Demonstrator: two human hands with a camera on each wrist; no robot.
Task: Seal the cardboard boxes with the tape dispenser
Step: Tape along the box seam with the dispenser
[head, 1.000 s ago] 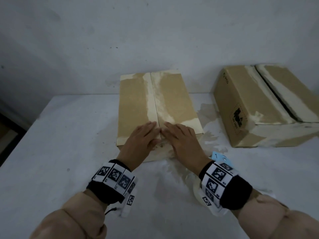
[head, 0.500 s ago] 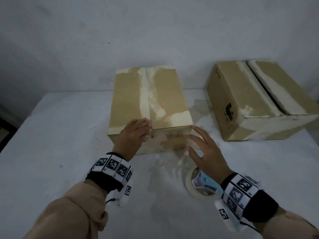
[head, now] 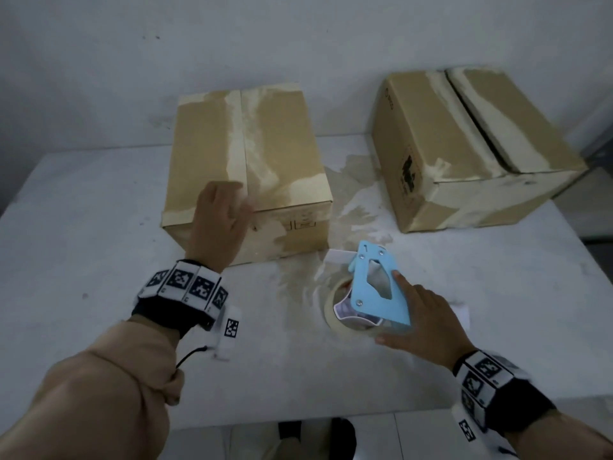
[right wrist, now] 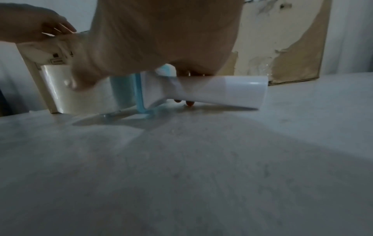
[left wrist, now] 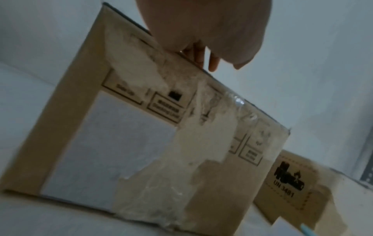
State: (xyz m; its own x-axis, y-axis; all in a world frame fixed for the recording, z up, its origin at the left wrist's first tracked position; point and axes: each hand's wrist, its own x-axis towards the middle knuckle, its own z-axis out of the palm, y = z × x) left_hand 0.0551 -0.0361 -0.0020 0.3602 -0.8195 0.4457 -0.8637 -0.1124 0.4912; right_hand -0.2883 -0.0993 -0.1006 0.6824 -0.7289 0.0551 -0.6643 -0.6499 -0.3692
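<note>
A closed cardboard box (head: 205, 144) stands mid-table, its top seam and front edge covered in old tape. My left hand (head: 220, 214) lies flat on the top at the near edge, beside the seam; the left wrist view shows the fingers (left wrist: 203, 59) reaching over the box's (left wrist: 80, 127) top edge. A light blue tape dispenser (head: 371, 293) with a roll lies on the table right of that box. My right hand (head: 424, 317) is on it, fingers curled round its white handle (right wrist: 222, 91), fingertips showing beneath. A second box (head: 431, 134) sits at the back right, its top flaps parted.
The white table (head: 99, 244) carries tape residue between the boxes and the dispenser. Its front edge (head: 298, 423) runs close below my forearms, with floor and shoes beyond. A wall rises directly behind both boxes.
My right hand left the box top, swung down to the right and took hold of the dispenser's handle. My left hand stayed on the box.
</note>
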